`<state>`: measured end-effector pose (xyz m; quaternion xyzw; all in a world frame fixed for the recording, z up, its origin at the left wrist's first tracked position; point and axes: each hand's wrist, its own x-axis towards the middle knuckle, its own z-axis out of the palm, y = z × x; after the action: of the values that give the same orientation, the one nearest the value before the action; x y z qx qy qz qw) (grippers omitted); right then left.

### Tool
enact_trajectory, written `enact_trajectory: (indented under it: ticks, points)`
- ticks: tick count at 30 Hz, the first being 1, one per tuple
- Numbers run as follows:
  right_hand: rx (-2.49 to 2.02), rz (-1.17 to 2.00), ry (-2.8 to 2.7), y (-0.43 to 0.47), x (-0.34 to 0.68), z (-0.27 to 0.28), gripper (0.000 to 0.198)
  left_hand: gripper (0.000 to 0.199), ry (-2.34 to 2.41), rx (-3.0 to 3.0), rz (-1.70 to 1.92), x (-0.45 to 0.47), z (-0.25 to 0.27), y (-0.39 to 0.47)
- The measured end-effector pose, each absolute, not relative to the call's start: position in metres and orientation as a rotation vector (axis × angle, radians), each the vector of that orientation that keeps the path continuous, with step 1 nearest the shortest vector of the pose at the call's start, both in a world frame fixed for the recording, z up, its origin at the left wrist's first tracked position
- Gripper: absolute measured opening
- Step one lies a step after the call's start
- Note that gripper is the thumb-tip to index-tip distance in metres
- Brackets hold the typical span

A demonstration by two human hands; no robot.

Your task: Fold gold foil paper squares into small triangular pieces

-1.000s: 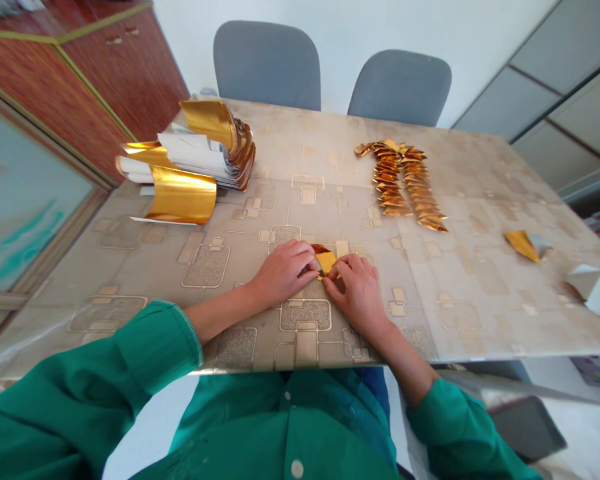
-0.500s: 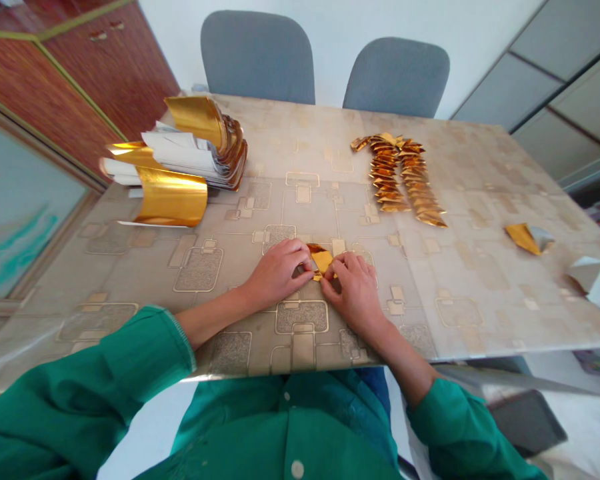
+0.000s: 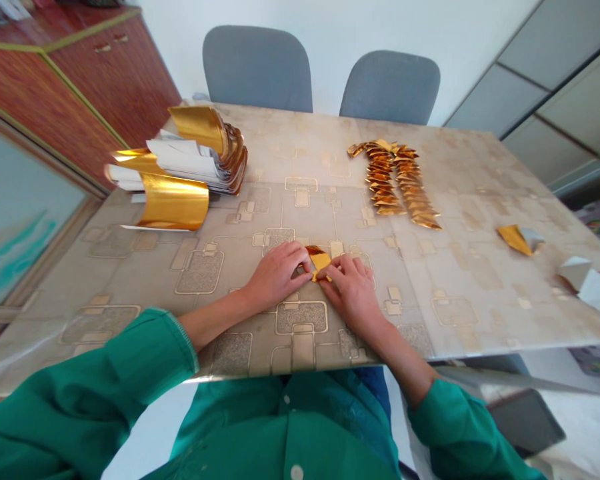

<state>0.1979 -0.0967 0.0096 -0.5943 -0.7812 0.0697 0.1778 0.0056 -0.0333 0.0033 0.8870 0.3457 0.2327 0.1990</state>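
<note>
A small piece of gold foil paper (image 3: 321,259), partly folded, lies on the table between my two hands. My left hand (image 3: 284,270) pinches its left edge with thumb and forefinger. At its lower right edge, the fingers of my right hand (image 3: 349,283) are closed on the paper, and they cover part of it. Toward the back right, folded gold paper pieces (image 3: 380,177) stand nested in two rows. A stack of gold-faced sheets with white backs (image 3: 185,160) sits at the back left, with a curled gold sheet (image 3: 176,202) at its front.
The patterned table cover (image 3: 300,320) reaches the front edge by my body. To the right lie a loose gold piece (image 3: 516,239) and a white paper piece (image 3: 595,287). Two grey chairs (image 3: 257,70) stand behind the table, and a reddish cabinet (image 3: 105,80) is at the left.
My right fingers have shifted slightly left along the lower edge of the gold paper. My left hand stays almost in place. The camera view has tilted a little.
</note>
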Motion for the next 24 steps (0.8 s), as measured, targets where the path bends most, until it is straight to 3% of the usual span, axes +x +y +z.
enact_trajectory:
  ticks: [8, 18, 24]
  points:
    - [-1.675, 0.211, -2.212, -0.095, 0.200, 0.009, 0.010, 0.002, 0.904, 2.452, 0.663, 0.001, 0.001, -0.030]
    - [-1.703, 0.210, -2.205, -0.094, 0.199, 0.009, 0.006, 0.024, 0.574, 3.112, 0.640, -0.014, -0.001, -0.033]
    - [-1.681, 0.211, -2.193, -0.094, 0.199, 0.008, 0.006, 0.026, 0.457, 3.240, 0.561, -0.020, 0.006, -0.037]
